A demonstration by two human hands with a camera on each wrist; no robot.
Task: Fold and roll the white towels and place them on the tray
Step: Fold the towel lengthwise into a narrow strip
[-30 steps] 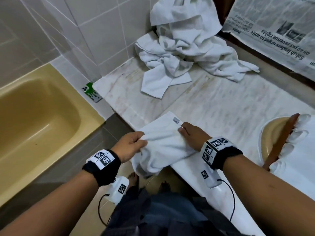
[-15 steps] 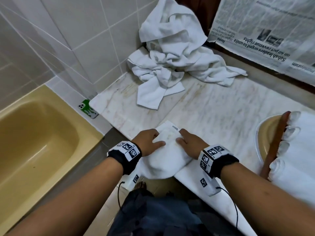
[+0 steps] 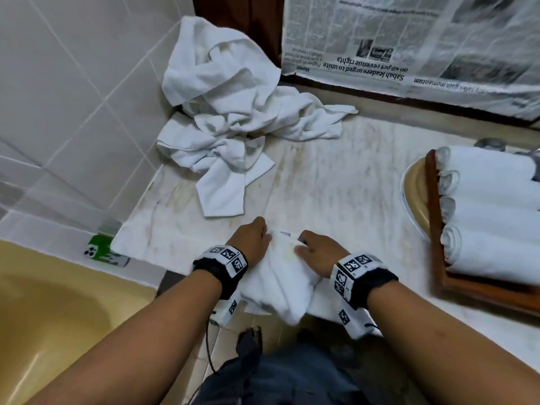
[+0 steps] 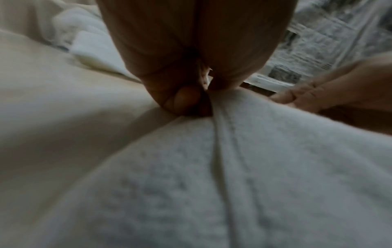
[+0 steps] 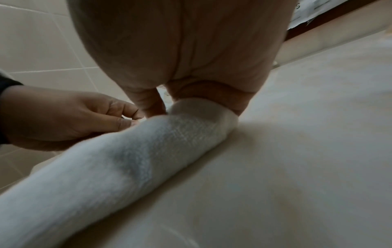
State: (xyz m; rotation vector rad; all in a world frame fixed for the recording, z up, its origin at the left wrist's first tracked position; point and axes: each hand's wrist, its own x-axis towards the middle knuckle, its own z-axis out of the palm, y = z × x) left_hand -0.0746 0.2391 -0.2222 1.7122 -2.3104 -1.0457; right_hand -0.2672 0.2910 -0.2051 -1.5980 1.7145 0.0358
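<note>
From the head view, the left hand (image 3: pixel 253 239) and right hand (image 3: pixel 317 252) sit close together at the far end of a folded white towel (image 3: pixel 280 283) lying at the near edge of the marble counter (image 3: pixel 336 182), its near end hanging over that edge; this looks like the very start of the rolling step, the fold being already made. A heap of unfolded towels (image 3: pixel 233 124) lies in the back corner, and four rolled towels (image 3: pixel 493 211) lie side by side in the wooden tray (image 3: pixel 435 229) at the right, so the task is partway through. From the left wrist view, the left fingers (image 4: pixel 182 99) are curled and pinch the towel's far edge against the counter beside a raised seam. From the right wrist view, the right fingers (image 5: pixel 239 100) are bent over and hold the towel's end, which curves up under them like a first turn; the left hand's curled fingers touch the cloth just beside. The next move likely calls for both hands to turn that end toward the body evenly, keeping it tight so the roll does not skew
</note>
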